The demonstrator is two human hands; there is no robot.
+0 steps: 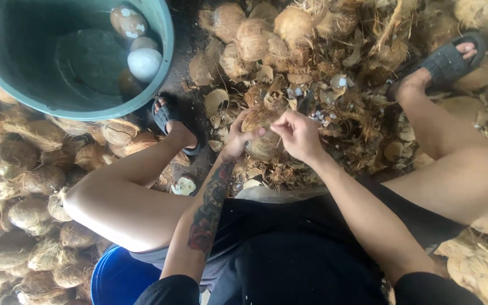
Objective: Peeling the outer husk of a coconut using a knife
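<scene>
Husk scraps (334,121) littered the dark ground between two sandalled feet. Left hand (237,138) gripped a coconut (262,146) low between the knees; right hand (297,134) pinched something thin against it. Peeling seemed underway; next likely needed a firm pull. Peeled coconuts (144,63) sat in a green tub (165,34).

single head view, straight down, close over lap
</scene>
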